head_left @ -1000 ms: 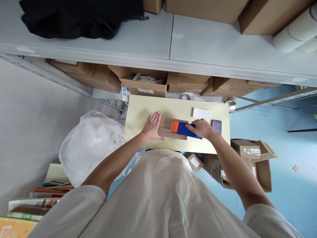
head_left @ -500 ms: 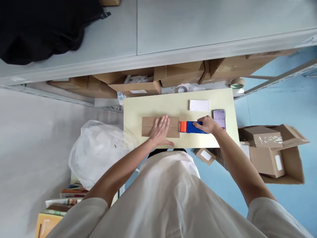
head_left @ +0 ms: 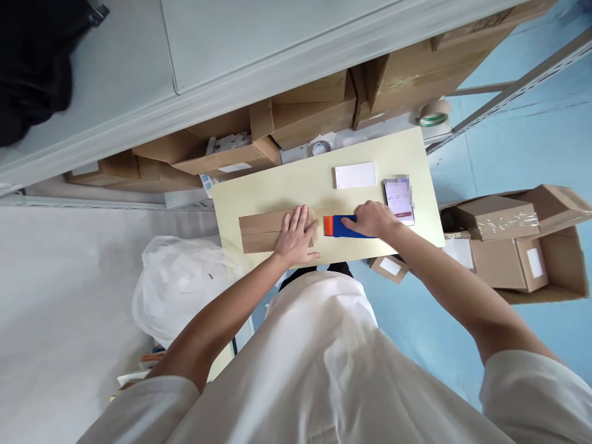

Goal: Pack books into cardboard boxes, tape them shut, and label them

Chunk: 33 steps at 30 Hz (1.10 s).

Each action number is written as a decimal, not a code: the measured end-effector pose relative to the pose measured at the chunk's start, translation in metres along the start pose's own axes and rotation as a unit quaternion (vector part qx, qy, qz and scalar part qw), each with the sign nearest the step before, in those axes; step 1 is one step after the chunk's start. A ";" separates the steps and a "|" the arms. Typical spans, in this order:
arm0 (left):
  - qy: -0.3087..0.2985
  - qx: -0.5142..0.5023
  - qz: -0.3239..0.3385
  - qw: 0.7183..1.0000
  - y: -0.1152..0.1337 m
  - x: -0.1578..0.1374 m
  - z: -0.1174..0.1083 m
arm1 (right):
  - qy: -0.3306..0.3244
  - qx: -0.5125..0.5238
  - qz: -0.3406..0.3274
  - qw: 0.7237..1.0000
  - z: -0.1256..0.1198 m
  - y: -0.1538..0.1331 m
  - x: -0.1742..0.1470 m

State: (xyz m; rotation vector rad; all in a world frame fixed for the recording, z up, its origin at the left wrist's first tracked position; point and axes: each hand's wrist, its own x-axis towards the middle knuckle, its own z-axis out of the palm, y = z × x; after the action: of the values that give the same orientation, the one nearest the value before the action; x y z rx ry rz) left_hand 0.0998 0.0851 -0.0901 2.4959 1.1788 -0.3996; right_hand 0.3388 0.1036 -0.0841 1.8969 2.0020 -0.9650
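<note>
A long cardboard box [head_left: 259,233] lies on the pale yellow table [head_left: 287,185], with a seam running along its top. My left hand [head_left: 296,239] rests on the right part of the box, its fingers stretched out. In my right hand [head_left: 374,219] is a blue and orange tape dispenser [head_left: 340,226], its orange end pointing left, a small gap from the box's right end. My fingers hide the dispenser's right part. Beyond my right hand lies a phone [head_left: 399,200] showing a timer, and a white flat box [head_left: 356,175] sits left of it.
Behind the table, a shelf [head_left: 259,68] runs above open cardboard boxes [head_left: 222,161] and tape rolls [head_left: 433,113]. To the right, a large open carton [head_left: 568,265] holds smaller boxes. A clear plastic bag [head_left: 178,290] bulges at the table's left.
The view has turned, so the table appears tilted. The tape dispenser, in my right hand, has gone from touching the box's right end to slightly apart from it. My left hand stays on the box.
</note>
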 end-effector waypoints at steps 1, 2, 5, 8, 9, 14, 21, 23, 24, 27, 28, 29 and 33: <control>-0.008 0.013 -0.007 1.000 0.003 0.001 -0.002 | 0.018 -0.012 0.017 1.000 -0.002 -0.020 0.000; -0.017 0.030 -0.017 0.999 0.006 0.002 -0.003 | 0.027 -0.025 0.019 0.999 -0.003 -0.039 0.001; -0.029 0.067 -0.053 0.996 0.017 0.005 -0.005 | 0.031 -0.075 0.012 0.997 -0.001 -0.072 -0.003; 0.003 0.037 -0.067 0.997 0.022 0.005 -0.007 | 0.055 -0.068 0.038 0.995 0.010 -0.057 -0.016; 0.020 0.014 -0.064 0.998 0.022 0.004 -0.007 | 0.081 -0.052 0.056 0.994 0.016 -0.047 -0.022; 0.110 -0.093 -0.049 0.988 -0.002 -0.018 -0.005 | 0.158 0.023 0.140 0.977 0.062 -0.008 -0.037; 0.281 -0.266 -0.344 0.855 -0.073 -0.067 0.031 | 0.219 0.039 0.116 0.968 0.130 -0.006 -0.023; 0.303 -0.358 -0.365 0.804 -0.088 -0.075 0.042 | 0.215 0.055 0.102 0.970 0.138 -0.003 -0.021; 0.309 -0.396 -0.362 0.785 -0.094 -0.078 0.046 | 0.213 0.062 0.096 0.970 0.140 -0.002 -0.022; 0.315 -0.482 -0.340 0.743 -0.102 -0.082 0.055 | 0.251 0.074 0.051 0.964 0.136 -0.002 -0.027; 0.316 -0.513 -0.335 0.725 -0.103 -0.083 0.057 | 0.272 0.078 0.020 0.959 0.134 -0.004 -0.030; 0.314 -0.547 -0.330 0.702 -0.104 -0.084 0.060 | 0.288 0.087 -0.018 0.953 0.132 -0.008 -0.032; 0.300 -0.665 -0.336 0.596 -0.103 -0.089 0.072 | 0.236 0.179 -0.140 0.945 0.131 -0.037 -0.029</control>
State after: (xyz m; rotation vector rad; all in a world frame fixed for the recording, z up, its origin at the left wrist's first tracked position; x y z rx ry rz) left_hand -0.0426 0.0545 -0.1389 0.7467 1.6568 0.9544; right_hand 0.2718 0.0048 -0.1562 2.2456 2.5728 -1.0824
